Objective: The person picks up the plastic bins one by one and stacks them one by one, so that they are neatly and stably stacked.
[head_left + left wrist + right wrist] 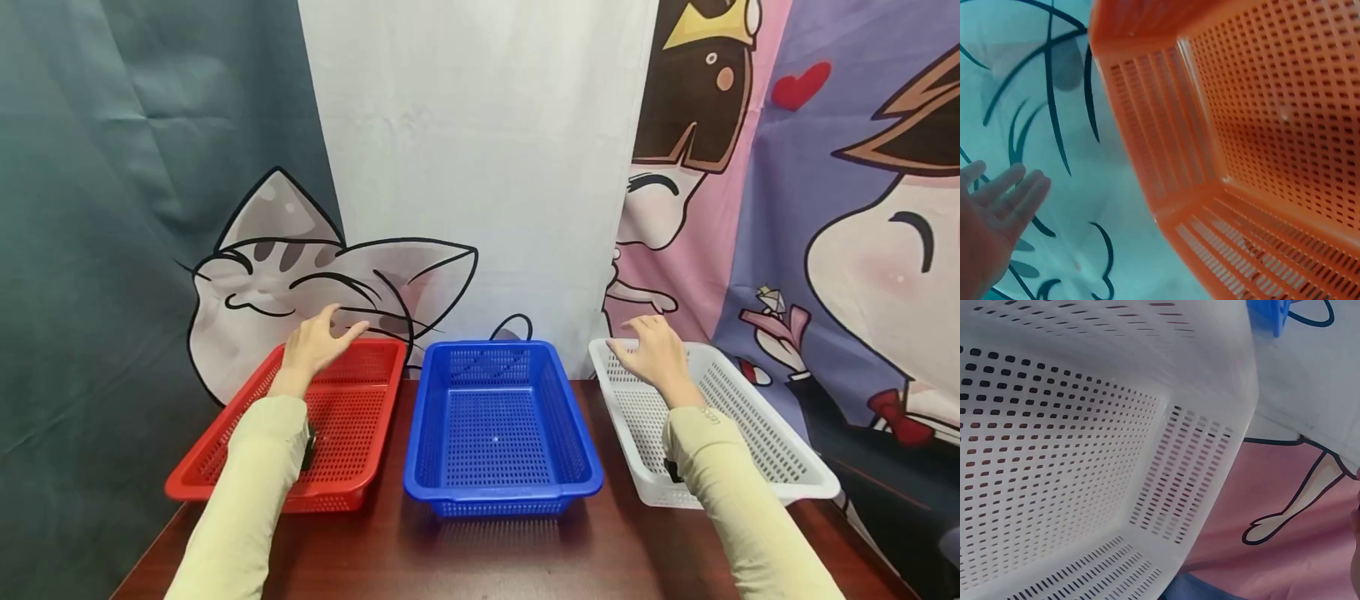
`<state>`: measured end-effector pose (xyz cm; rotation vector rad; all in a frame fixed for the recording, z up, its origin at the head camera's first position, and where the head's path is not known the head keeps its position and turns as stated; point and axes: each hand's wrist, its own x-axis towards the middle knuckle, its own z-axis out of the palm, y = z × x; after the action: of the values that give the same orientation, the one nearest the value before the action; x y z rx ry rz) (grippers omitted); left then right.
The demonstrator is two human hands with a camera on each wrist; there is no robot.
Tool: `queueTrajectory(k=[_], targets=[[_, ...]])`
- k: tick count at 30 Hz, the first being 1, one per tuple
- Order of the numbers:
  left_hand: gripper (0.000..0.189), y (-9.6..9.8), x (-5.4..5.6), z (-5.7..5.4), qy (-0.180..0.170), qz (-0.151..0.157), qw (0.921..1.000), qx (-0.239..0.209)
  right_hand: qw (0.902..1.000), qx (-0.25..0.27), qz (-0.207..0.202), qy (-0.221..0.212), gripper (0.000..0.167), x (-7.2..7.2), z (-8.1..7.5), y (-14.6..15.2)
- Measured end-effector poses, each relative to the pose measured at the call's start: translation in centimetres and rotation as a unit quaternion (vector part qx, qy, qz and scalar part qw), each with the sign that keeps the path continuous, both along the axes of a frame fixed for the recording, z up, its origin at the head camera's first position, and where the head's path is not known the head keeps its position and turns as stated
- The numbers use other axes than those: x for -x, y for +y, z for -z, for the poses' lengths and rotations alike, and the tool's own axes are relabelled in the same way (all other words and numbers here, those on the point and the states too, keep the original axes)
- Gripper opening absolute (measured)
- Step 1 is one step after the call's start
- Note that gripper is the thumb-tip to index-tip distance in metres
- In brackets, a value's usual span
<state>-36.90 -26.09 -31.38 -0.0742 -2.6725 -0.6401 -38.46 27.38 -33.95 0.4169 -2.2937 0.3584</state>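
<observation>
My left hand (315, 340) is held up over the far part of the red basket (360, 492), thumb spread from the fingers and nothing in its grasp. In the left wrist view its fingers (1013, 194) are extended beside the basket's end wall. Over the far end of the white basket (750, 375), my right hand (651, 350) hovers with fingers loosely bent and holds nothing. The right wrist view shows mainly the white basket's perforated floor and walls; only a sliver of the hand appears at the right edge. Between the two hands stands a blue basket (495, 492).
All three baskets sit in a row on a dark reddish wooden table (480, 558). Behind them hangs a cloth backdrop (480, 150) with a cartoon cat and cartoon figures. Small dark objects show beside the left sleeve (258, 467) and the right sleeve (720, 467).
</observation>
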Motion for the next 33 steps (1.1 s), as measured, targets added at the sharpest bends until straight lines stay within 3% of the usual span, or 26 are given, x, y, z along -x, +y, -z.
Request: queueTrajectory(k=[3, 6, 9, 11, 16, 21, 28, 33], targets=[[0.082, 1.7, 0.3, -0.1, 0.012, 0.015, 0.9978, -0.063, 0.9993, 0.006, -0.007, 0.035, 0.040, -0.1, 0.0, -0.2], [0.079, 3.8, 0.6, -0.3, 0.007, 0.050, 0.9906, -0.127, 0.9996, 0.003, -0.003, 0.027, 0.040, -0.1, -0.2, -0.6], [0.074, 6.2, 1.0, -0.6, 0.008, 0.089, 0.9850, -0.148, 0.9999, 0.007, 0.005, 0.007, 0.039, -0.2, -0.3, -0.8], [0.071, 7.9, 1.2, -0.9, 0.011, 0.111, 0.9845, -0.135, 0.9997, 0.021, 0.014, -0.006, 0.038, -0.3, -0.3, -0.7], [0.068, 12.5, 1.8, -1.3, 0.018, 0.146, 0.9876, -0.056, 0.9971, 0.058, 0.040, -0.030, 0.039, -1.1, -0.5, 0.7], [0.067, 16.5, 2.3, -0.9, 0.025, 0.176, 0.9840, 0.008, 0.9921, 0.048, 0.070, -0.092, 0.049, -2.1, -1.0, 3.0], [0.069, 20.6, 2.4, -0.8, 0.021, 0.217, 0.9759, 0.003, 0.9839, 0.037, 0.098, -0.145, 0.059, -3.2, -1.3, 5.7], [0.074, 21.5, 2.4, 0.2, -0.012, 0.238, 0.9711, -0.009, 0.9807, 0.042, 0.097, -0.164, 0.063, -3.4, -0.7, 5.9]])
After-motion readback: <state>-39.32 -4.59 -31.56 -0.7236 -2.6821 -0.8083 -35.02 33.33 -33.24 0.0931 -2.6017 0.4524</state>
